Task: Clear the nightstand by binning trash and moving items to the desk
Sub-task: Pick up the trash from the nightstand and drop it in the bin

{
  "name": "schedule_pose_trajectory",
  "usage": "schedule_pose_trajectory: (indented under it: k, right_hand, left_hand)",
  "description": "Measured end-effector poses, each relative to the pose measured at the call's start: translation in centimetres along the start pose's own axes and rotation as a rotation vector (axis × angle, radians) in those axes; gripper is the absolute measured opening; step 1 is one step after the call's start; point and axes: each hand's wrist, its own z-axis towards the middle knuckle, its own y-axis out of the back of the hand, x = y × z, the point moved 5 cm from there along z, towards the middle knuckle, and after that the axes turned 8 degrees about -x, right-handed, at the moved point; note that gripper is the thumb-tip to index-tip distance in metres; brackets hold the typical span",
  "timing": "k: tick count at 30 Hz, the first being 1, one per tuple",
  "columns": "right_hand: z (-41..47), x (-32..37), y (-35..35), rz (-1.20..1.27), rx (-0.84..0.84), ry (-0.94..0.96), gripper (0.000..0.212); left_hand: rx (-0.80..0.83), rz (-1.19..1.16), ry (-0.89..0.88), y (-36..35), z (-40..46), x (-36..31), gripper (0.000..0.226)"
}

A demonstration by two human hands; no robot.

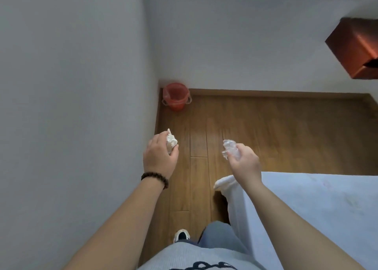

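Bin (176, 96) in wood-floor (266, 130) corner

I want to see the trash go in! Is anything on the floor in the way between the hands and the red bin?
Nothing visible is. The left hand holds crumpled paper and the right hand holds crumpled clear plastic. Only bare wooden floor lies between them and the red bin in the corner. The bed is off to the right.

A red bin (176, 96) on brown wood-grain floor (266, 130); white tissue (171, 141); dark beaded bracelet (155, 178).
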Motion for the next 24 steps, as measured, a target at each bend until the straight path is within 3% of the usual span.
schedule_pose_trajectory:
  k: [7,13,18,24]
  right_hand:
    - [13.6,1.2,-5.1,-0.038,0.039,-0.014,0.015]
    - [30.4,3.3,-10.5,-0.024,0.067,0.027,0.015]
    - [44.5,6.5,-14.0,-0.041,0.138,0.073,0.012]
    - [55.3,9.5,-18.3,-0.062,0.209,0.103,0.012]
  left_hand:
    - [-0.009,-0.002,0.029,-6.5,12.0,1.1,0.040]
    - [-0.044,0.012,0.097,-14.0,26.0,1.4,0.039]
    - [-0.015,0.046,0.176,-19.4,38.8,-0.3,0.039]
    - [0.023,0.059,0.237,-24.0,48.1,-0.8,0.040]
